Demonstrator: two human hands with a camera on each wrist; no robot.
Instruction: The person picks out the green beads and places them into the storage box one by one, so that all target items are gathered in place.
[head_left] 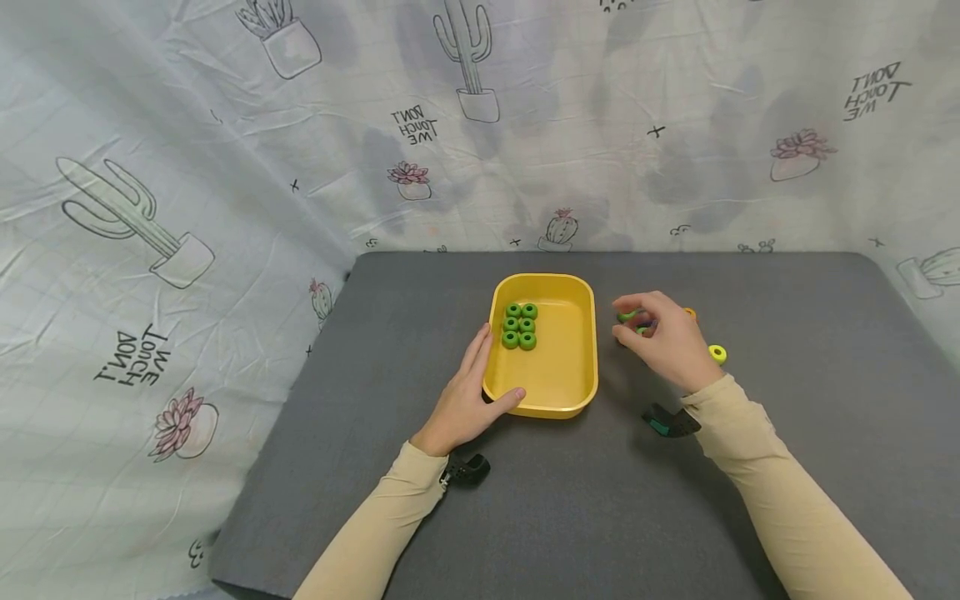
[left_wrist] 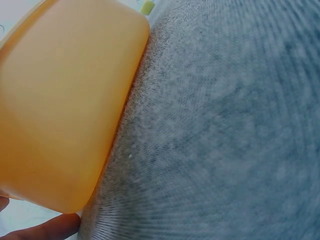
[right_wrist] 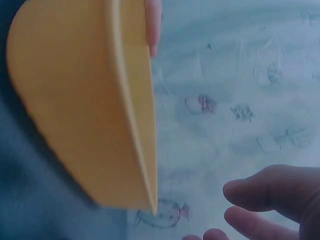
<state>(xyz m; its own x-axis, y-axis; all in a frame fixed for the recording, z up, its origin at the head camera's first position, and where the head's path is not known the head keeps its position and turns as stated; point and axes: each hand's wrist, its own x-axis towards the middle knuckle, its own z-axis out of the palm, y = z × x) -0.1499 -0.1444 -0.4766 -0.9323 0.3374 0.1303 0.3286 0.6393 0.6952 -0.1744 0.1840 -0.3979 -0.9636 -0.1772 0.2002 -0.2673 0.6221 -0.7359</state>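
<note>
A yellow tray (head_left: 558, 367) stands on the table with several green rings (head_left: 519, 325) in paired rows along its left side. My left hand (head_left: 467, 400) rests against the tray's near left corner, fingers straight along the left wall, thumb at the near rim. My right hand (head_left: 663, 342) is to the right of the tray, thumb and index finger bent but apart. Between them in the head view shows a green ring (head_left: 626, 317), with other rings partly hidden behind the hand. The right wrist view shows nothing between thumb (right_wrist: 270, 187) and fingers.
A yellow-green ring (head_left: 717, 354) lies right of my right hand, and an orange ring (head_left: 690, 313) peeks out behind it. The dark grey table (head_left: 420, 292) ends at a printed cloth (head_left: 525, 167) at the back and left.
</note>
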